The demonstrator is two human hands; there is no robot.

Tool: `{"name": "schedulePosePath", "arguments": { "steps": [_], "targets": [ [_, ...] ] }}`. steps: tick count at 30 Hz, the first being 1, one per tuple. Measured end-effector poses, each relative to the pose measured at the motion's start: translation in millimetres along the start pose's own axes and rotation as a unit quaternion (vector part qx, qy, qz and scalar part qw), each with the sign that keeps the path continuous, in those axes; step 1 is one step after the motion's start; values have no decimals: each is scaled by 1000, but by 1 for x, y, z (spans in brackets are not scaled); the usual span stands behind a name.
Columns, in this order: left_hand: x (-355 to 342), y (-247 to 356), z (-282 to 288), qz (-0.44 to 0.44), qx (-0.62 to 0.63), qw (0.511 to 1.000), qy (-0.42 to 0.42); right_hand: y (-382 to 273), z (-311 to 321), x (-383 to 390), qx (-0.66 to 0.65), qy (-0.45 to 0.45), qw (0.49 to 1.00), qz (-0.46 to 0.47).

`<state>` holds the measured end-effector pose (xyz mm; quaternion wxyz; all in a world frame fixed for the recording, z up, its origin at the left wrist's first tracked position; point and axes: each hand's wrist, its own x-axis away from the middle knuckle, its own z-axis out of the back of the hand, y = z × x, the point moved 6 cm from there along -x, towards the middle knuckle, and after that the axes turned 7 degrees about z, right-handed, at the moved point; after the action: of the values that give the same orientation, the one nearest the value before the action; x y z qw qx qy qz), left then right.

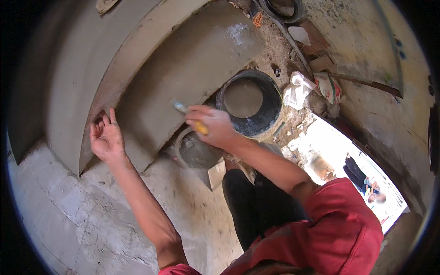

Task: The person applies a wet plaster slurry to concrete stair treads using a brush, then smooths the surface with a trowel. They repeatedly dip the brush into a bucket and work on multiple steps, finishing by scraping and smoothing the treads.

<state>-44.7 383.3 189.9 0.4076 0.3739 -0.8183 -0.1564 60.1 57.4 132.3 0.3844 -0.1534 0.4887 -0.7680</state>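
Note:
My right hand (pixel 211 124) is closed round a small yellow-handled brush (pixel 200 128); motion blurs it, and its pale tip points at the wet grey cement surface (pixel 160 78). Whether the tip touches the cement I cannot tell. Palm up with fingers spread, my left hand (pixel 107 138) is beside the curved cement edge (pixel 103 98) and holds nothing. Just right of my right hand stands a black bucket (pixel 270 117) with grey liquid in it. Below that hand, partly hidden by it, is a smaller round container (pixel 179 153) with grey cement mix inside.
White and printed sacks (pixel 299 90) lie on rubble to the right. Another black bucket (pixel 295 16) and some boards (pixel 316 39) are at the far right. A bright opening (pixel 334 142) shows another person (pixel 362 178) beyond. Rough cement (pixel 91 220) lies at lower left.

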Motion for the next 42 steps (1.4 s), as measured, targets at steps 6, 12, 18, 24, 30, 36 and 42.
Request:
{"name": "schedulePosePath", "arguments": {
  "steps": [6,12,18,24,30,36,42],
  "targets": [
    [4,-3,3,-15,7,999,49,116,91,108,73,180,969,-151],
    [6,-3,-1,-21,5,999,33,255,33,161,185,126,925,-306],
    [6,0,1,-7,5,999,41,215,51,144,-22,138,920,-366],
    [2,2,0,12,7,1000,7,105,145,16,277,120,953,3],
    [9,-2,-6,2,-3,1000,19,94,55,-68,397,-60,915,-42],
    [10,-1,-9,11,-9,999,35,19,-30,-44,158,-128,979,-9],
    [6,4,-5,21,6,1000,18,151,118,-103,-8,100,962,-253]
  ]
}}
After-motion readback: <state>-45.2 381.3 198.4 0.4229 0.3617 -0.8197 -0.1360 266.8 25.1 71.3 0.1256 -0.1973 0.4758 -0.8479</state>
